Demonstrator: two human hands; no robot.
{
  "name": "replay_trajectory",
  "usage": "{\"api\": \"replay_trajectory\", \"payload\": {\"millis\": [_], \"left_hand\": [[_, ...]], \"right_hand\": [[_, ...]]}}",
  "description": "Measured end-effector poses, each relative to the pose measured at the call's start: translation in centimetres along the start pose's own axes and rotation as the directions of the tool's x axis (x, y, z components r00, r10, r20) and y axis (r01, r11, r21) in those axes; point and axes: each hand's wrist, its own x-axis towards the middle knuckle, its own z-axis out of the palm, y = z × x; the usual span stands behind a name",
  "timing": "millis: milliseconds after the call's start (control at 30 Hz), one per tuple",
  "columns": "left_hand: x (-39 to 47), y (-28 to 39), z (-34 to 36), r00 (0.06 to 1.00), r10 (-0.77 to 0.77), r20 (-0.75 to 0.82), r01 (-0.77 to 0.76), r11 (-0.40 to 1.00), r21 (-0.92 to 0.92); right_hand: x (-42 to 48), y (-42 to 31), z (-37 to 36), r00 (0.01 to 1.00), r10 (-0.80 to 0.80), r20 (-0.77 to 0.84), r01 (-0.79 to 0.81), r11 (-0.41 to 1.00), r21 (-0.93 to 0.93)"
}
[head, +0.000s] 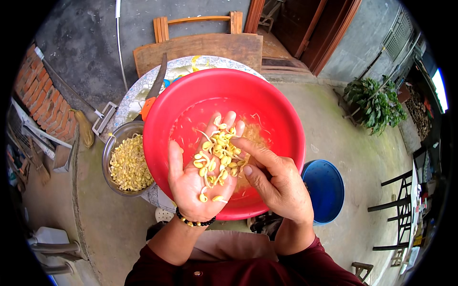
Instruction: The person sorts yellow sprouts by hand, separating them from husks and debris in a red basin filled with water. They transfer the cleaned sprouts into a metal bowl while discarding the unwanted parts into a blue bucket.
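My left hand (190, 189) lies palm up over a red plastic basin (225, 80), its fingers spread. On that palm and along the fingers rests a loose pile of yellow soybean sprouts (221, 153). My right hand (288, 186) comes in from the right, index finger extended to the edge of the pile and thumb held apart from it; nothing shows in its grip. Inside the basin is shallow water with loose sprout bits and brownish skins (256, 134) gathered on the right. At the left, a stainless steel bowl (106, 168) holds many more sprouts (129, 165).
A round table with a patterned cloth (125, 107) bears basin and bowl. A pruning saw (157, 82) with an orange handle leans by the basin's left rim. To the right stands a blue bucket (323, 191). Behind the table is a wooden chair (200, 44).
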Motion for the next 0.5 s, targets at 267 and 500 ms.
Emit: {"api": "replay_trajectory", "payload": {"millis": [267,500], "left_hand": [[0.05,-0.03,0.33,0.999,-0.002,-0.045,0.003,1.0,0.026],[0.05,-0.01,-0.12,1.0,-0.019,-0.013,0.019,1.0,0.019]], "right_hand": [[-0.15,0.61,0.35,0.971,-0.197,0.133,0.207,0.976,-0.073],[0.04,0.53,-0.24,0.997,-0.066,-0.031,0.065,0.998,-0.017]]}}
